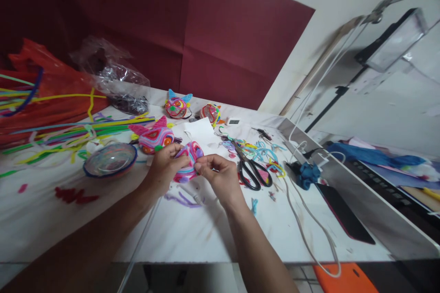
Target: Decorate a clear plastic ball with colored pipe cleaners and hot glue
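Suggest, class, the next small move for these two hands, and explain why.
Perhaps the right hand should gently press along the edge of the striped piece: the left hand holds its left side, the right hand appears to touch its right side, and the scissors lie apart on the table.

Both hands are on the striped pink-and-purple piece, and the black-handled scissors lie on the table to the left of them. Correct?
One fix: the black-handled scissors lie to the right, beside the right hand, as the head view shows. The left hand and right hand are both on the striped pink-and-purple piece.
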Demonstrator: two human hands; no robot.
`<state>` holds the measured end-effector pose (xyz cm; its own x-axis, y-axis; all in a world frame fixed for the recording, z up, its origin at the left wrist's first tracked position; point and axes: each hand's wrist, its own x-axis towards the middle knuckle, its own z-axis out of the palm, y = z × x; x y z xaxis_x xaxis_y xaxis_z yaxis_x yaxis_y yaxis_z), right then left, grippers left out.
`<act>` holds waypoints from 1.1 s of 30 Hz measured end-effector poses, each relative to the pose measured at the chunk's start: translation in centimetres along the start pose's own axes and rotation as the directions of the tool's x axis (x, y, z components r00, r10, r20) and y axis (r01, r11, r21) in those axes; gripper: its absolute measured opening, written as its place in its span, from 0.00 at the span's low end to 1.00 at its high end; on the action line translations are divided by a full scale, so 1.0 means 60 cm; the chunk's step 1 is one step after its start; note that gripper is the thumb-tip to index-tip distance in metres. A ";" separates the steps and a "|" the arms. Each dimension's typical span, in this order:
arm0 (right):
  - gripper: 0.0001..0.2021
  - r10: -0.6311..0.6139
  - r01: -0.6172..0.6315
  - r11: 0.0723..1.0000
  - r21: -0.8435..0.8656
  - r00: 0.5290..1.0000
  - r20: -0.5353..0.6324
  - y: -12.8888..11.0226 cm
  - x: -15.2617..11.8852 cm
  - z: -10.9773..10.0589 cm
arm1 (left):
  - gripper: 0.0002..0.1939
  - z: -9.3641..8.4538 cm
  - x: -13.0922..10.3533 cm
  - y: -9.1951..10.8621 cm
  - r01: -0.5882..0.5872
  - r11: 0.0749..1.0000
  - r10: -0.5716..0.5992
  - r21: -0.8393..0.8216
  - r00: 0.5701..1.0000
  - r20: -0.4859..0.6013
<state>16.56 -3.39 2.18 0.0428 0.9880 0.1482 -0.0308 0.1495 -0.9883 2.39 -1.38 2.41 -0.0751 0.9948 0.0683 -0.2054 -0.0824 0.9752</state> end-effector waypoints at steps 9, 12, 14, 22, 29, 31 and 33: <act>0.08 -0.095 0.093 0.986 -0.139 0.995 -0.013 0.010 0.005 0.007 | 0.07 -0.003 0.004 -0.006 -0.054 0.998 0.054 0.012 0.999 -0.008; 0.08 -0.097 0.097 0.984 -0.146 0.995 0.011 0.010 0.008 0.007 | 0.06 -0.004 0.005 -0.007 -0.041 0.999 0.040 0.014 0.999 0.006; 0.07 -0.088 0.091 0.986 -0.141 0.996 0.025 0.008 0.009 0.006 | 0.06 -0.004 0.004 -0.006 -0.038 0.999 0.037 0.011 0.999 0.014; 0.03 -0.092 0.093 0.968 -0.232 0.996 0.015 -0.004 0.008 0.005 | 0.09 -0.002 0.000 -0.001 -0.049 0.999 0.048 0.023 0.998 0.027; 0.06 -0.084 0.084 0.950 -0.300 0.996 0.015 -0.010 0.006 0.007 | 0.09 -0.001 0.003 -0.004 -0.061 0.997 0.062 0.035 0.998 -0.008; 0.05 -0.107 0.101 0.933 -0.347 0.994 0.001 -0.012 0.004 0.009 | 0.09 -0.001 0.002 -0.004 -0.068 0.997 0.068 0.035 0.998 0.001; 0.04 -0.128 0.118 0.916 -0.383 0.992 -0.001 -0.015 0.002 0.010 | 0.09 -0.001 0.002 -0.004 -0.069 0.997 0.069 0.028 0.998 0.006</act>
<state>15.98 -3.40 3.10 0.0477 0.9607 0.2736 0.3590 0.2391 -0.9022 2.39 -1.27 2.17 -0.0834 0.9871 0.1368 -0.1726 -0.1495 0.9736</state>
